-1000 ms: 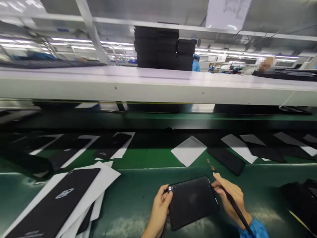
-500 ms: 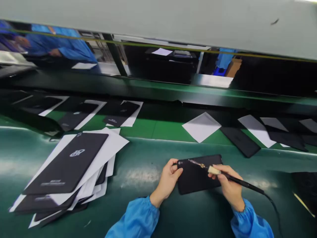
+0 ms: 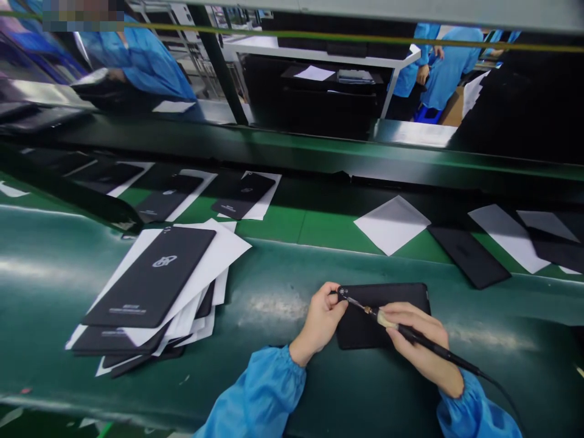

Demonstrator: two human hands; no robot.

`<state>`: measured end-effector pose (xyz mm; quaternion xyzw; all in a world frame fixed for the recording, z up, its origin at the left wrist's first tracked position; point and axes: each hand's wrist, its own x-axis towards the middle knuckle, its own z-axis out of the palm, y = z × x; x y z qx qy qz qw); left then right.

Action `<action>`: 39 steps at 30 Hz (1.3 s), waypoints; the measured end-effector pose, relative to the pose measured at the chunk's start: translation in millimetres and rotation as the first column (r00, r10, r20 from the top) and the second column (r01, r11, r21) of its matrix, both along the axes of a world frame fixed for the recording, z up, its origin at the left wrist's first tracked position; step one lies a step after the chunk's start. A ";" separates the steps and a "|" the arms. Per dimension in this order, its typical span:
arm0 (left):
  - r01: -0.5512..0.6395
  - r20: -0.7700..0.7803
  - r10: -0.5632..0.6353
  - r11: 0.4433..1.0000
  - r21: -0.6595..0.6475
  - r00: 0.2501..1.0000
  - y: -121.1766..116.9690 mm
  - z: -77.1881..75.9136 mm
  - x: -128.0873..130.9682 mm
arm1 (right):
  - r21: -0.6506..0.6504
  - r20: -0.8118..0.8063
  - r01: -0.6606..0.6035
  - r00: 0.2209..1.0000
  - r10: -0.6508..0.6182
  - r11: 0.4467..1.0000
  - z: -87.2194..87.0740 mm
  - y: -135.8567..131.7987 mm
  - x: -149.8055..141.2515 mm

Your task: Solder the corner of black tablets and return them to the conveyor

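Black panel [image 3: 381, 316] is pinned flat on the desk [image 3: 274, 377] by the left hand [image 3: 322, 322], fingers curled on its edge; soldering iron [image 3: 410, 334] is gripped pen-style by the right hand [image 3: 422, 347], tip touching the panel's near-left corner. Stack of panels and white sheets [image 3: 155, 292] lies well apart, left.

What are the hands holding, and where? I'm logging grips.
Right hand holds a corded tool mid-shaft, pen-style. Left hand pinches the black cover at its left end.

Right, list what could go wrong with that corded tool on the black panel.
1. The thin metal tip of the corded pen-shaped tool in the right hand sits at the corner of the flat black rectangular panel, close to the left hand fingers; a slip could catch them.
2. Only that left hand steadies the panel on the smooth green bench surface, so it might slide.
3. The black cord trailing past the right sleeve could snag and tug the tip.
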<state>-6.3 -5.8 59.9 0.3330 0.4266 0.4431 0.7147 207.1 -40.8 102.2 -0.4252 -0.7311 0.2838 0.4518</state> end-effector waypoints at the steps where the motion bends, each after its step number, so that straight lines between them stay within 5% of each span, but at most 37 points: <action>1: 0.002 -0.005 -0.002 1.000 0.002 1.000 0.0 -0.7 -0.1 | -0.002 -0.003 -0.003 1.000 0.003 1.000 -0.2 0.0 -0.3; 39: 0.013 -0.089 -0.013 1.000 0.004 0.996 1.1 2.1 -0.4 | -0.045 0.038 -0.074 0.996 0.075 0.996 22.0 26.2 5.2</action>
